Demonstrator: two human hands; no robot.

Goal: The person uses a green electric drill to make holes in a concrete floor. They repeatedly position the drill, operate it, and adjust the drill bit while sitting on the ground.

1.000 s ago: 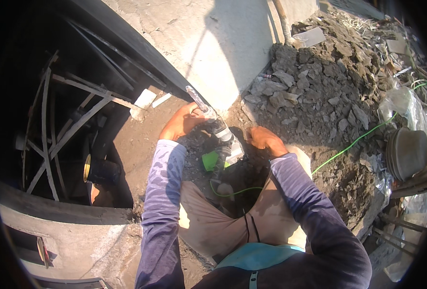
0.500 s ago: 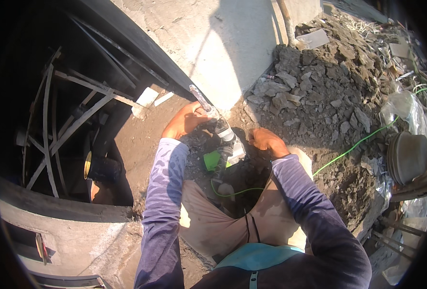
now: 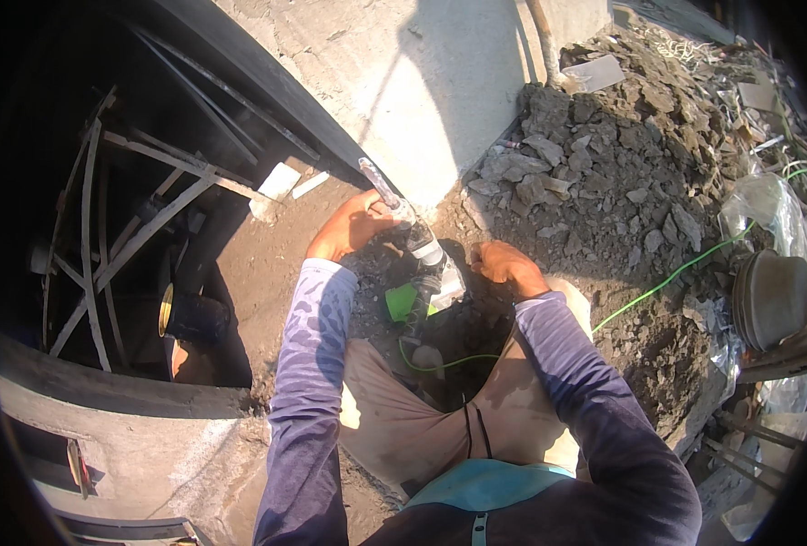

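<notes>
Between my knees stands a dusty power tool [image 3: 429, 255] with a grey-white body, a green part low on its left, and a green cord. It looks like a demolition hammer, though its lower end is hidden in the shaded hollow. My left hand [image 3: 353, 226] is closed around its upper part, beside a pale, dirt-caked rod [image 3: 378, 180] that sticks up past the fingers. Just right of the tool, my right hand [image 3: 505, 264] has its fingers curled inward over the dark soil. What that hand grips, if anything, is out of sight.
Broken soil and rubble [image 3: 595, 173] are heaped at the right. The green cord [image 3: 667, 284] crosses it toward clear plastic sheeting [image 3: 766, 205] and stacked bowls [image 3: 772, 296]. A concrete slab [image 3: 422, 82] lies ahead. At left, a dark pit holds wooden poles [image 3: 153, 223] and a black bucket [image 3: 194, 317].
</notes>
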